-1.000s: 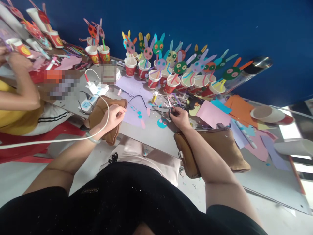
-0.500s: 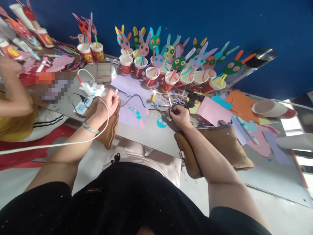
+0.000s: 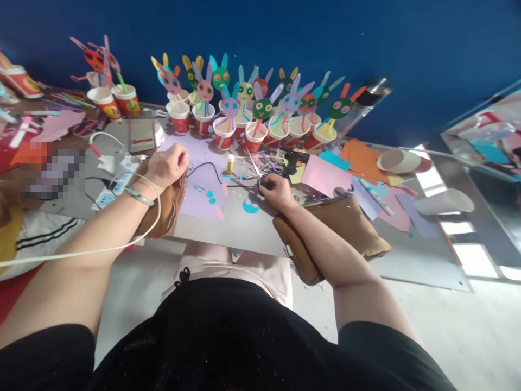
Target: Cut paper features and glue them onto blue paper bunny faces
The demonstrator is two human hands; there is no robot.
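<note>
The right hand [image 3: 277,191] is closed around the dark handles of the metal scissors [image 3: 258,172], their blades pointing toward the far edge of the grey tabletop [image 3: 232,231]. The left hand [image 3: 167,165] is raised over the tabletop's left part, fingers curled inward; I cannot tell whether its grip pinches anything.

Between the hands, near the near edge, a round blue paper face [image 3: 250,206] with 2 pink circles lies just beside a light purple paper sheet [image 3: 201,203] carrying small blue pieces. A yellow-and-white glue stick [image 3: 230,164] stands farther back. Red-and-white paper cups [image 3: 223,133] holding paper rabbit heads line the far edge. Under the right forearm, a brown cushion [image 3: 350,228] overlaps the near edge.
</note>
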